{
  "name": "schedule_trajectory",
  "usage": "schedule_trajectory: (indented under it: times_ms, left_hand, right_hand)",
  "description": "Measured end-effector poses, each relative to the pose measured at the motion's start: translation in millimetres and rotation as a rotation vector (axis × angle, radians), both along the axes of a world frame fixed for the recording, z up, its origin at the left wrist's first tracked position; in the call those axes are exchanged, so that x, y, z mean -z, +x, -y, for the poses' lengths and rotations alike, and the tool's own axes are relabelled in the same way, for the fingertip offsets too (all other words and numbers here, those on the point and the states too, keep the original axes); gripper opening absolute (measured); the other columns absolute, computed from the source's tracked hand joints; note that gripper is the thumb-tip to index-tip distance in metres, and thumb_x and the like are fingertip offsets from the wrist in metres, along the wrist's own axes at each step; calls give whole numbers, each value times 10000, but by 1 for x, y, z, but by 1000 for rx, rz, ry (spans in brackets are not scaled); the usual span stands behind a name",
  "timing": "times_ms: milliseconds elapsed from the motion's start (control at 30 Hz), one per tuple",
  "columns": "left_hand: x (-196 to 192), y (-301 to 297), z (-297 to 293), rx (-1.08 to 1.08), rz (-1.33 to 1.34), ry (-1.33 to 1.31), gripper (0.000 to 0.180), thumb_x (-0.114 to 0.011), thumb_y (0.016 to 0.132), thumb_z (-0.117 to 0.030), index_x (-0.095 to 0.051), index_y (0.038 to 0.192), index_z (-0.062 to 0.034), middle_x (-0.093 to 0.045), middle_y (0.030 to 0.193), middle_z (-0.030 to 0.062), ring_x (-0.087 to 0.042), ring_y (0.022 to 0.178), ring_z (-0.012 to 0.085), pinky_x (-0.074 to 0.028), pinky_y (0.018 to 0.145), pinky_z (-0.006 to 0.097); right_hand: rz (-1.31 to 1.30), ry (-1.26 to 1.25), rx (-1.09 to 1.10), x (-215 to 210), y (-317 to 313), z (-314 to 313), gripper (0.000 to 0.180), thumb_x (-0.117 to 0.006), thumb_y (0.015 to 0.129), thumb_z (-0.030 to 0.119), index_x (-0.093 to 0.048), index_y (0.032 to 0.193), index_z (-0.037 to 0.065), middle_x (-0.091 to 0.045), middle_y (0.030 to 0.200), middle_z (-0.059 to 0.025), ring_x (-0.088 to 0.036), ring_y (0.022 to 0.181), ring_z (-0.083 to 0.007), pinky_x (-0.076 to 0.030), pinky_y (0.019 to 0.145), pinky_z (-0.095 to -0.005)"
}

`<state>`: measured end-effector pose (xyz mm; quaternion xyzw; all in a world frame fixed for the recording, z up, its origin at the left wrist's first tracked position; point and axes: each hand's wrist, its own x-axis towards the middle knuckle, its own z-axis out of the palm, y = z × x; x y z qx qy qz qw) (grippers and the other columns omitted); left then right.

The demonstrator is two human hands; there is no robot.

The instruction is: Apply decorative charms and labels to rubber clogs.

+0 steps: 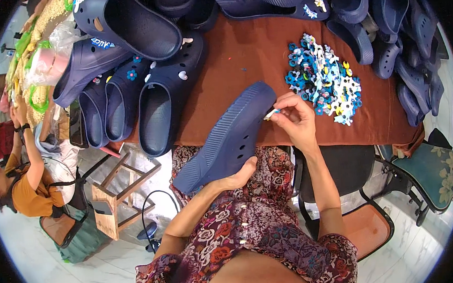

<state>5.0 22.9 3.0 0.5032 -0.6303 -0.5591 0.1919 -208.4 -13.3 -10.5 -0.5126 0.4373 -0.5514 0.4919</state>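
Observation:
A navy foam clog (pixel 226 136) is held on its side over the table's front edge, its ribbed sole edge facing up and left. My left hand (pixel 237 176) grips it near the heel end, thumb on the side below a row of round holes. Close to the holes at the toe end, my right hand (pixel 293 117) pinches a small white shoe charm (pixel 271 114); its shape is mostly hidden by the fingers. To the right of that hand lies a pile of blue, white and yellow charms (pixel 326 78) on the brown cloth.
Several navy clogs (pixel 155 114) stand at the left of the brown-covered table (pixel 231 53), some with charms on. More clogs (pixel 386 33) line the back and right. A wooden stool frame (pixel 118 192), chairs (pixel 425 173) and another person (pixel 31 179) at the left surround the table.

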Motion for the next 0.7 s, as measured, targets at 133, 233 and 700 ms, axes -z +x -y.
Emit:
schedule_trajectory:
  times_ms: [133, 233, 700]
  left_hand:
    - [-4, 3, 2, 92, 30, 52, 314, -655, 785, -185, -585, 1045, -24, -588, 941, 113, -560, 886, 259, -458, 832, 406]
    - [2, 3, -5, 5, -26, -166, 252, -651, 789, -177, -598, 990, -36, -592, 890, 94, -561, 835, 245, -465, 798, 395]
    - [-5, 6, 5, -12, -126, -72, 170, -612, 781, -161, -577, 887, -33, -560, 782, 93, -535, 720, 222, -451, 680, 381]
  right_hand:
    - [105, -1, -16, 2, -2, -1, 195, -677, 807, -90, -606, 967, -3, -568, 980, -65, -584, 899, -113, -502, 793, -254]
    - [190, 51, -78, -1, -5, 1, 181, -680, 798, -103, -598, 924, -3, -564, 952, -52, -586, 888, -117, -507, 780, -250]
    - [154, 435, -119, -12, -10, 11, 477, -767, 754, -29, -480, 1131, 27, -579, 805, -6, -586, 725, -71, -511, 668, -206]
